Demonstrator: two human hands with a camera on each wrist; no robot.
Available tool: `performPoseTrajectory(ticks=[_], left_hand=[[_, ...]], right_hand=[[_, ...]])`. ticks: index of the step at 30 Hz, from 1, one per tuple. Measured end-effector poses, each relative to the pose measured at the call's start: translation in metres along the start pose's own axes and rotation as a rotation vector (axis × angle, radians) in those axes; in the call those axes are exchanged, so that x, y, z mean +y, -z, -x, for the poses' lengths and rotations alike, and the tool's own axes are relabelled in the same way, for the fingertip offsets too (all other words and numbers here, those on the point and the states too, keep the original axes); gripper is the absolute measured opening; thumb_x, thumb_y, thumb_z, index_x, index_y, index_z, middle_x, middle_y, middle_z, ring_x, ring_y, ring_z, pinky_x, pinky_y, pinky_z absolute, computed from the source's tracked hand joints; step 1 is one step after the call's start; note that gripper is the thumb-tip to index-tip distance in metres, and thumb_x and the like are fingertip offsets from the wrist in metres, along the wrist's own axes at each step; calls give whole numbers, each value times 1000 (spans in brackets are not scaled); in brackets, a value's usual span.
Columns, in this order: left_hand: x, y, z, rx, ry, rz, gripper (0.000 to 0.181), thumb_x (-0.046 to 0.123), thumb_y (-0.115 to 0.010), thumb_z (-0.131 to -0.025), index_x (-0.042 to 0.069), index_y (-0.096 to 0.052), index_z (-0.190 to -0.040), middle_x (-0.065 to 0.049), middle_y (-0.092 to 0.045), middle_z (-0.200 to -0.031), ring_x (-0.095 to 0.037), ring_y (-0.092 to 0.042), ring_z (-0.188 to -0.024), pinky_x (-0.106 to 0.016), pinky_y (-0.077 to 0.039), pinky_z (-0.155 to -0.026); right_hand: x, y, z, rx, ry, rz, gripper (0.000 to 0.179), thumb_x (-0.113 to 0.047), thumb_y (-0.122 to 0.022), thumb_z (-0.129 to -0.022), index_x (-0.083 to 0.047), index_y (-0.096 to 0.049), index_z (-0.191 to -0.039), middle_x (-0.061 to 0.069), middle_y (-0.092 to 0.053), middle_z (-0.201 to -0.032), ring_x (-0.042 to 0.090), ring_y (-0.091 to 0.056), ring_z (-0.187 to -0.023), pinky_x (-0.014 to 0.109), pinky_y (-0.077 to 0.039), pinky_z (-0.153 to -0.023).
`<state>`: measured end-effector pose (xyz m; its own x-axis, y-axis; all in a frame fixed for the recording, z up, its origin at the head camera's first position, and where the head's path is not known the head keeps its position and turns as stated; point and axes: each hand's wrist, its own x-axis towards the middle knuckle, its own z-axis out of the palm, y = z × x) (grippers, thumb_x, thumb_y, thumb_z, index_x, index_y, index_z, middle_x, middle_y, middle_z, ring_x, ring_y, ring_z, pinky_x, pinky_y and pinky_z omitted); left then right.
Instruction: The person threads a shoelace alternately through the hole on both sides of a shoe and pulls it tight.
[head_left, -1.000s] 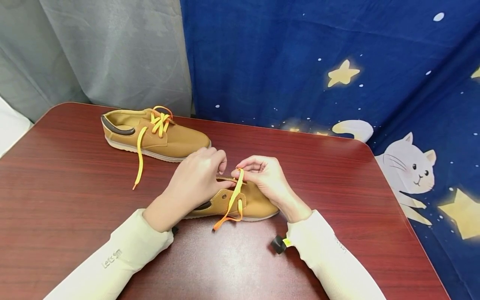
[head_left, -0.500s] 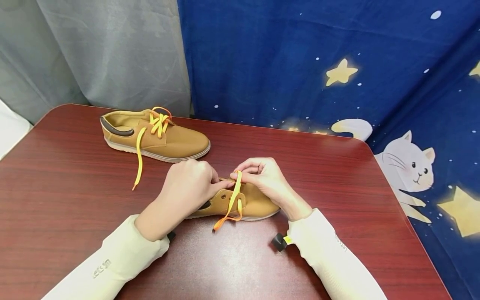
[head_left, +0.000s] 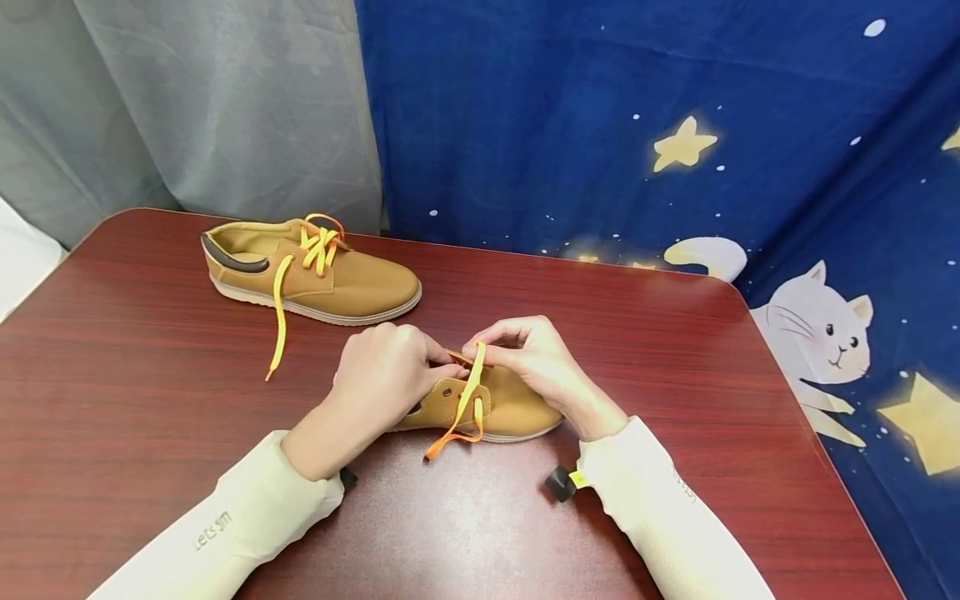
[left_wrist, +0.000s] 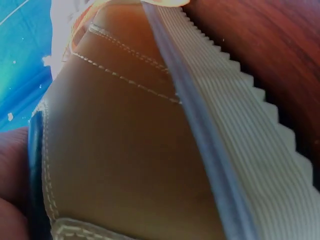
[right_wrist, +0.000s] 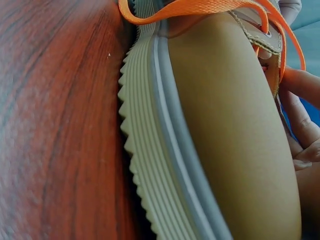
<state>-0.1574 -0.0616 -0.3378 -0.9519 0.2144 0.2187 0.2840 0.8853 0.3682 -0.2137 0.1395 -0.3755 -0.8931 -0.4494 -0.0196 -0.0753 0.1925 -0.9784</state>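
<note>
A tan lace-up shoe (head_left: 517,404) lies on the table with its toe to the right, between my hands. My left hand (head_left: 382,367) reaches over the shoe opening, its thumb and forefinger pinching at the far eyelet flap; its other fingers are curled. Facing it, my right hand (head_left: 543,358) pinches the yellow-orange shoelace (head_left: 471,387) at the far flap's edge. The lace crosses the tongue area, and one orange end hangs over the near side onto the table. In the right wrist view, the lace (right_wrist: 200,7) runs through a near eyelet. The left wrist view shows the shoe's side (left_wrist: 120,140).
A matching tan shoe (head_left: 367,283), partly laced in yellow, stands behind to the left with one lace end trailing on the table. The reddish-brown table (head_left: 675,358) is bounded behind by a grey curtain (head_left: 247,108) and a blue starry curtain (head_left: 525,125).
My left hand has dropped a little and come closer to the far flap, its forefinger closing toward the thumb. The right hand keeps its pinch on the shoelace almost in place.
</note>
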Motion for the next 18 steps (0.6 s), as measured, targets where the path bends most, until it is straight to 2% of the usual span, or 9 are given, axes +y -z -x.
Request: performPoseTrajectory(ticks=[5, 9, 14, 18], left_hand=[[1, 1, 0, -43, -18, -40, 12, 38, -84, -79, 34, -83, -91, 4, -80, -86, -26, -72, -70, -38, -48, -52], [0, -1, -1, -58, -18, -50, 15, 41, -84, -79, 34, -83, -92, 0, -80, -86, -27, -72, -70, -39, -48, -50], [-3, -2, -3, -106, -27, -48, 13, 42, -82, -81, 35, -83, -93, 4, -80, -89, -24, -73, -75, -40, -49, -54], [-2, -5, -7, -143, -9, -41, 9, 41, -80, -84, 37, -83, -92, 8, -79, -92, -20, -73, -80, -40, -51, -58]], right_hand=[[0, 0, -1, -2, -1, 17, 15, -12, -80, -84, -4, -79, -96, -4, -78, -84, 12, -71, -82, 24, -54, -75], [1, 0, -1, -2, -3, 17, 15, -13, -80, -83, -4, -80, -95, -4, -78, -83, 12, -70, -81, 24, -53, -74], [1, -1, -2, -12, -3, 16, 16, -13, -81, -84, -4, -80, -96, -4, -78, -85, 12, -71, -82, 24, -54, -75], [1, -1, -2, -5, -1, 18, 16, -12, -80, -85, -1, -79, -97, -5, -78, -84, 11, -70, -82, 23, -53, -74]])
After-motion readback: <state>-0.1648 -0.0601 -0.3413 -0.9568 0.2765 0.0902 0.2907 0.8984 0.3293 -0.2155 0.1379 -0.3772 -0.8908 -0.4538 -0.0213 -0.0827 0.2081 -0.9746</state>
